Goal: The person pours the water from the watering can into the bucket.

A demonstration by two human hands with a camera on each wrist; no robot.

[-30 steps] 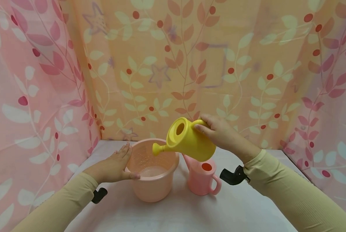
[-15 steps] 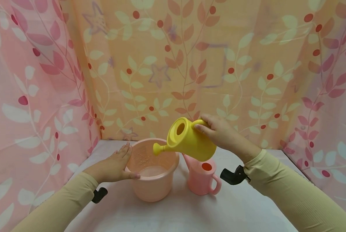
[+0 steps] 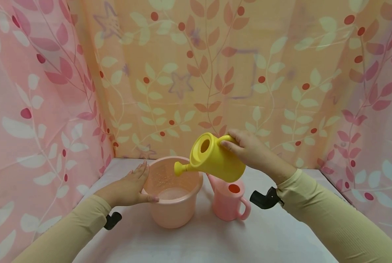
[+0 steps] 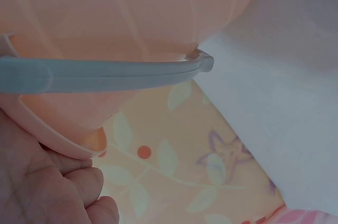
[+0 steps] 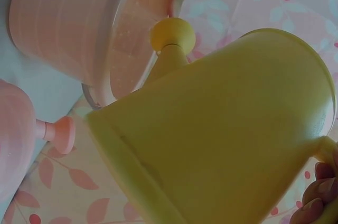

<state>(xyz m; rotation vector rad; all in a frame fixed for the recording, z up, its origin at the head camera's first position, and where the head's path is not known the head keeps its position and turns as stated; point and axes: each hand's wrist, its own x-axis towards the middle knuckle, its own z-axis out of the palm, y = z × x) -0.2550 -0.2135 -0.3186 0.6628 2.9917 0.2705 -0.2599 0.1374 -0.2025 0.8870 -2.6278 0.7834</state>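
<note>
My right hand (image 3: pixel 250 149) grips the handle of a yellow watering can (image 3: pixel 220 164), tilted with its spout to the left. The can's round sprinkler head (image 5: pixel 172 36) is over the opening of a peach plastic bucket (image 3: pixel 172 215), whose inner wall shows droplets. Fingers spread and mostly straight, my left hand (image 3: pixel 128 188) rests against the bucket's left rim, thumb along the front edge. A grey bucket handle (image 4: pixel 121 75) hangs down on that side in the left wrist view.
A pink watering can (image 3: pixel 225 208) stands upright just right of the bucket, beneath the yellow one. Both are on a white-covered table (image 3: pixel 209 244). Leaf-patterned curtains (image 3: pixel 196 73) close in the back and sides.
The yellow watering can has shifted very slightly to the right, staying tilted over the bucket. Both hands keep their hold and place otherwise.
</note>
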